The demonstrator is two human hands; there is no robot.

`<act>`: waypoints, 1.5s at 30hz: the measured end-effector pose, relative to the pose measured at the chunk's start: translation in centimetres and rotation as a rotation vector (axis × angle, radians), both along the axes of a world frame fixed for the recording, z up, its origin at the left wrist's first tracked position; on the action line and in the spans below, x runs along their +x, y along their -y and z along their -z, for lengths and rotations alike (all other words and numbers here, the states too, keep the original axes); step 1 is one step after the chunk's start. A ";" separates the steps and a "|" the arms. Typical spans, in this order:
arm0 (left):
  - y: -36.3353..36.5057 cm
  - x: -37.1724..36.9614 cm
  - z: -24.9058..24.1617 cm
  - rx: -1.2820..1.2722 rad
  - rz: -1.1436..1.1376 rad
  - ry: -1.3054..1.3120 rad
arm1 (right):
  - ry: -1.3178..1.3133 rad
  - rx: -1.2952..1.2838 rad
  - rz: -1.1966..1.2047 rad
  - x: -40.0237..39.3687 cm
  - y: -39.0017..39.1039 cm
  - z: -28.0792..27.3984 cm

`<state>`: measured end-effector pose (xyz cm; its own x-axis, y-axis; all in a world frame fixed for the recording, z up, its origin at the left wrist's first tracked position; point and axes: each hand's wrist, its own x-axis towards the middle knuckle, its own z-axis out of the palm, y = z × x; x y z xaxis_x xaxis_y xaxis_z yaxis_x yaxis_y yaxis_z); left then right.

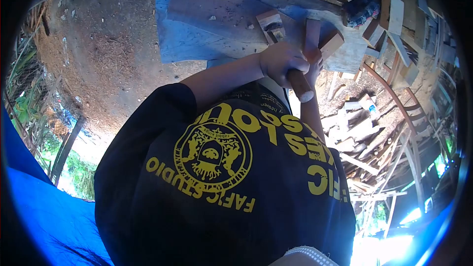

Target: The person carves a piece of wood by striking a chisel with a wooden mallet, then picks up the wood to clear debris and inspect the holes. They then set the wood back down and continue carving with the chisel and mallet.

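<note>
My left hand is closed around a round wooden handle; its pale end points back towards me. What the handle's far end joins is hidden behind the fingers. Just beyond and to the right, my right hand is closed, partly covered by the left, at the near end of a reddish-brown wooden piece. Beside them lie a wooden block with a dark notch and another cut block. These rest over a broad wooden board.
Offcuts are stacked at the upper right. A heap of wood scraps lies on the ground to my right, near a curved wooden frame. Bare soil spreads to the left, with blue sheeting at lower left.
</note>
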<state>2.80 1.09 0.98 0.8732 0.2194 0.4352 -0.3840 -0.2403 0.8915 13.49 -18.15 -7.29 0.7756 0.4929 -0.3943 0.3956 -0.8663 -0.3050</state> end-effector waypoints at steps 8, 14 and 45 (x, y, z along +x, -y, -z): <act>0.0 0.2 0.2 -0.050 -0.122 0.047 | -0.053 -0.027 0.037 -0.2 -0.1 1.1; -0.2 0.4 -0.5 -0.085 -0.225 0.075 | -0.207 0.001 0.213 -1.2 -4.0 -4.6; 0.5 -0.4 1.3 -0.038 -0.222 -0.094 | -0.539 0.623 0.358 -0.2 -0.3 -15.2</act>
<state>2.44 0.61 -0.35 0.8382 0.4251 0.3417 -0.2402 -0.2748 0.9310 13.31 -17.82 7.88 0.7108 0.5035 -0.4911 -0.1993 -0.5254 -0.8272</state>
